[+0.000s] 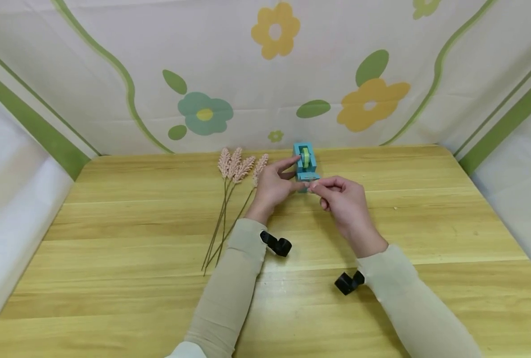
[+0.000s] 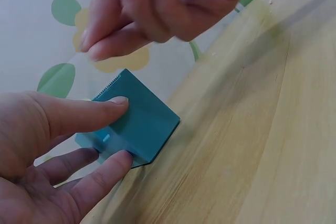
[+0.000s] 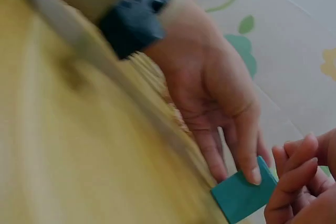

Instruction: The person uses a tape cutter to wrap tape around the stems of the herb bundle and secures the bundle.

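Observation:
A teal tape dispenser (image 1: 304, 155) with a roll of pale green tape (image 1: 306, 158) stands at the back of the table. My left hand (image 1: 273, 186) grips it from the left; in the left wrist view the thumb presses one face of the dispenser (image 2: 146, 116) and fingers brace its lower side. My right hand (image 1: 347, 201) is at the dispenser's front end. Its thumb and index finger pinch together just off the toothed cutting edge (image 2: 107, 86), at the tape's end, where the thin strip itself hardly shows. The other right fingers are curled in.
Several pink flower stems (image 1: 235, 166) with thin brown stalks lie left of my left hand, one head close to it. A fabric backdrop (image 1: 247, 74) with printed flowers rises at the table's back edge. Black wrist cameras (image 1: 283, 247) stick out from both sleeves.

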The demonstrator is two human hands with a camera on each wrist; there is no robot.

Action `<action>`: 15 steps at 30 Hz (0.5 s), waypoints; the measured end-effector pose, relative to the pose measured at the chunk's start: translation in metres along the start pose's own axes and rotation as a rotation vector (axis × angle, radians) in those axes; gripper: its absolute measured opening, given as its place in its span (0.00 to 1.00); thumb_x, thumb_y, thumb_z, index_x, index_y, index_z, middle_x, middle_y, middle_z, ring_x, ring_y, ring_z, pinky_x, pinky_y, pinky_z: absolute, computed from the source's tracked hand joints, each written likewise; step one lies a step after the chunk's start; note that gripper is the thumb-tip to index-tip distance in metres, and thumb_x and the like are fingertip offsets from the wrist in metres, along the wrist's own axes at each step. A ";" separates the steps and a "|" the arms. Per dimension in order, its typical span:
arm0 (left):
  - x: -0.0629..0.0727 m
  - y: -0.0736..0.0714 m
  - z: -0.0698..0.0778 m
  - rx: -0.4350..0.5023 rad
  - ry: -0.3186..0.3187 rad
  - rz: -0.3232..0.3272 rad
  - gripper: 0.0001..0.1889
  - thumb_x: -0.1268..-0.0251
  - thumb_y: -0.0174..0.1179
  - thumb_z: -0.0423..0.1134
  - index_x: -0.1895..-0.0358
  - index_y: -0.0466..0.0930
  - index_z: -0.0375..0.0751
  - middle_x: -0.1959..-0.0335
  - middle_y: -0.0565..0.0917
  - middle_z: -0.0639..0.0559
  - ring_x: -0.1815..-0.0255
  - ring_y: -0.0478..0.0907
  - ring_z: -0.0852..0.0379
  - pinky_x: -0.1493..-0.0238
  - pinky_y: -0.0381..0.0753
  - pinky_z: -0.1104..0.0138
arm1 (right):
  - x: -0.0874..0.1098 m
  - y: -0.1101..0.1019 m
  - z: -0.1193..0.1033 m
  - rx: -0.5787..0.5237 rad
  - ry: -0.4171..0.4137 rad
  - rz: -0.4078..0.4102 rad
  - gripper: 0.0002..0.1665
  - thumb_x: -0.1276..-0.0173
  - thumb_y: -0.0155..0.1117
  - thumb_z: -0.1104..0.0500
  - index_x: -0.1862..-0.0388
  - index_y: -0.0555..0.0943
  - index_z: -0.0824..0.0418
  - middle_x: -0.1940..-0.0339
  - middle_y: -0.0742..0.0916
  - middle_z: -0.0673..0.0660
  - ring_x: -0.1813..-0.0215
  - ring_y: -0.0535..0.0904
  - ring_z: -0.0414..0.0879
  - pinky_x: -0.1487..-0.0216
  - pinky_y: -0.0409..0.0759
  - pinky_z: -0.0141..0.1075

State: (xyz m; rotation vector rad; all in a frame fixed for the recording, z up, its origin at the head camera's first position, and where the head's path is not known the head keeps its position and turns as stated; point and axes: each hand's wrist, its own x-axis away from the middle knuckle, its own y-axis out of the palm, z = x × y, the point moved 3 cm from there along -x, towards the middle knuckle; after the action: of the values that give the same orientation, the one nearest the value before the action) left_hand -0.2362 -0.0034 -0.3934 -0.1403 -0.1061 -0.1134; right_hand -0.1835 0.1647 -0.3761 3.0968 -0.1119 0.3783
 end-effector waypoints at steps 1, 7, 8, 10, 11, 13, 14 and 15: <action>0.000 0.000 0.000 -0.004 0.002 0.002 0.36 0.40 0.79 0.28 0.30 0.84 0.61 0.22 0.78 0.52 0.28 0.82 0.46 0.38 0.88 0.58 | 0.003 0.000 0.002 0.016 0.001 -0.003 0.11 0.24 0.73 0.59 0.51 0.86 0.65 0.66 0.93 0.43 0.75 0.74 0.35 0.71 0.75 0.25; -0.001 -0.001 -0.001 -0.021 0.005 0.004 0.36 0.41 0.81 0.30 0.30 0.84 0.62 0.22 0.78 0.53 0.28 0.82 0.46 0.37 0.87 0.58 | 0.021 -0.003 0.010 0.062 0.016 -0.006 0.12 0.24 0.73 0.57 0.50 0.86 0.64 0.65 0.94 0.43 0.69 0.78 0.36 0.71 0.74 0.25; -0.001 -0.001 -0.001 -0.022 0.004 0.003 0.36 0.41 0.81 0.31 0.30 0.84 0.62 0.22 0.78 0.53 0.27 0.82 0.46 0.37 0.87 0.58 | 0.024 -0.004 0.011 0.065 0.019 -0.004 0.12 0.24 0.74 0.57 0.50 0.86 0.64 0.64 0.94 0.43 0.69 0.79 0.37 0.71 0.74 0.26; -0.001 -0.001 -0.001 -0.024 0.000 0.004 0.36 0.41 0.81 0.31 0.30 0.84 0.63 0.22 0.78 0.53 0.27 0.82 0.47 0.36 0.87 0.58 | 0.030 -0.004 0.012 0.064 0.020 -0.006 0.12 0.24 0.73 0.57 0.50 0.86 0.64 0.63 0.94 0.43 0.67 0.80 0.37 0.70 0.73 0.26; -0.001 -0.001 -0.002 -0.021 -0.001 0.002 0.36 0.41 0.81 0.31 0.30 0.84 0.63 0.22 0.78 0.53 0.27 0.82 0.47 0.36 0.87 0.58 | 0.033 -0.005 0.013 0.067 0.019 -0.004 0.12 0.24 0.73 0.57 0.50 0.86 0.64 0.63 0.94 0.43 0.67 0.80 0.37 0.70 0.73 0.26; -0.001 -0.001 -0.002 -0.020 -0.002 0.001 0.36 0.41 0.81 0.32 0.30 0.84 0.63 0.22 0.78 0.54 0.27 0.82 0.47 0.35 0.86 0.58 | 0.039 -0.006 0.014 0.074 0.018 -0.003 0.12 0.24 0.74 0.57 0.50 0.87 0.64 0.63 0.94 0.44 0.69 0.78 0.37 0.71 0.72 0.27; -0.001 -0.001 -0.002 -0.019 -0.002 0.000 0.36 0.41 0.81 0.32 0.30 0.84 0.64 0.22 0.78 0.54 0.27 0.82 0.47 0.35 0.86 0.58 | 0.042 -0.006 0.015 0.079 0.017 -0.004 0.11 0.24 0.74 0.57 0.51 0.87 0.63 0.63 0.94 0.43 0.69 0.77 0.37 0.71 0.72 0.27; -0.001 -0.001 -0.002 -0.018 -0.003 0.000 0.36 0.41 0.81 0.32 0.30 0.84 0.64 0.22 0.78 0.54 0.27 0.82 0.47 0.35 0.86 0.58 | 0.045 -0.007 0.016 0.080 0.017 -0.005 0.11 0.24 0.74 0.57 0.51 0.87 0.63 0.63 0.94 0.44 0.70 0.76 0.37 0.72 0.71 0.27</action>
State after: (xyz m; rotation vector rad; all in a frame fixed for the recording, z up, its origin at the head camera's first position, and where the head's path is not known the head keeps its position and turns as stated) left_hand -0.2375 -0.0042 -0.3957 -0.1589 -0.1076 -0.1139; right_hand -0.1361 0.1678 -0.3809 3.1710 -0.0903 0.4188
